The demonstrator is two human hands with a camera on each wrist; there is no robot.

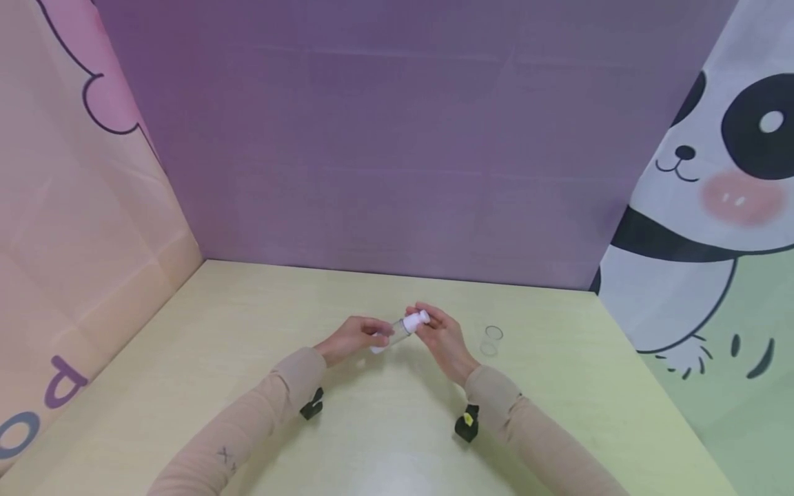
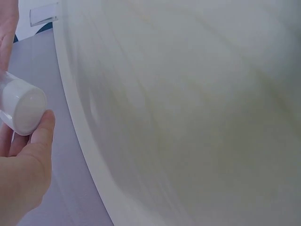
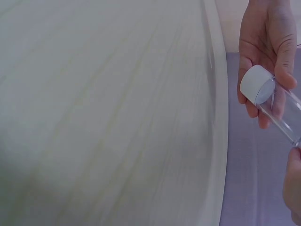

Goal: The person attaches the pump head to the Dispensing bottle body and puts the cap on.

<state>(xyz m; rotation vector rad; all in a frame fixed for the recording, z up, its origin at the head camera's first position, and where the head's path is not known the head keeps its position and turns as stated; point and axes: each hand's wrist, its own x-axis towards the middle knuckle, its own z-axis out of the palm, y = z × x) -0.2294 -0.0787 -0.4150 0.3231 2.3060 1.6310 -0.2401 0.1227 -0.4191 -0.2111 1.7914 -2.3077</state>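
Over the table, both hands meet at a small clear bottle (image 1: 399, 332) that is tilted, its white pump top (image 1: 414, 321) up to the right. My left hand (image 1: 358, 336) grips the clear body near the white base (image 3: 256, 84), thumb on one side and fingers on the other. The white bottom (image 2: 30, 110) faces the left wrist camera. At the other end, my right hand (image 1: 442, 339) holds the pump top with its fingers around it. Only part of the right hand (image 3: 292, 183) shows in the right wrist view, so its grip is mostly hidden there.
A clear cap (image 1: 490, 348) lies on the pale wooden table (image 1: 558, 386) to the right of the right hand. A purple cloth wall (image 1: 397, 151) rises behind the table, with printed panels on the left and right, one showing a panda (image 1: 738, 165).
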